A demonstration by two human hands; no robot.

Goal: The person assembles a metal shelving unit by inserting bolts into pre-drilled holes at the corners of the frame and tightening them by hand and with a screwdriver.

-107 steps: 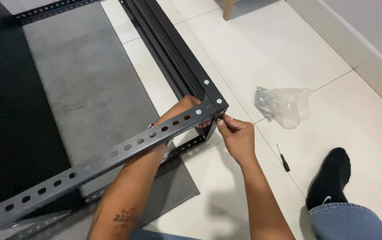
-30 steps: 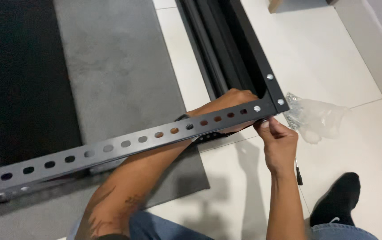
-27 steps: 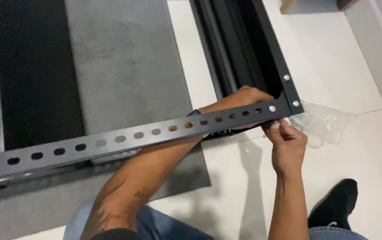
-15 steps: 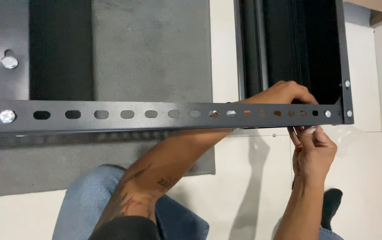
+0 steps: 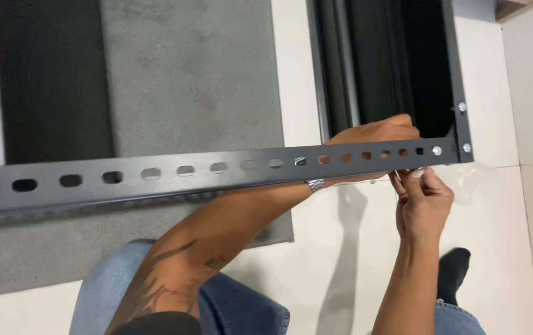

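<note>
A slotted metal rail point(image 5: 216, 172), stiff and likely heavy, spans the floor frame point(image 5: 459, 93). The left hand point(image 5: 378, 133) curls behind its corner; the right hand point(image 5: 424, 201) pinches beneath, best gripped near the bolts point(image 5: 437, 151).

Dark slotted metal rail point(image 5: 216, 170), level, bolted at right corner to upright point(image 5: 459, 87)

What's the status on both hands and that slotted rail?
Left hand behind slotted rail corner. Right hand pinching under it. Nothing blocking.
</note>
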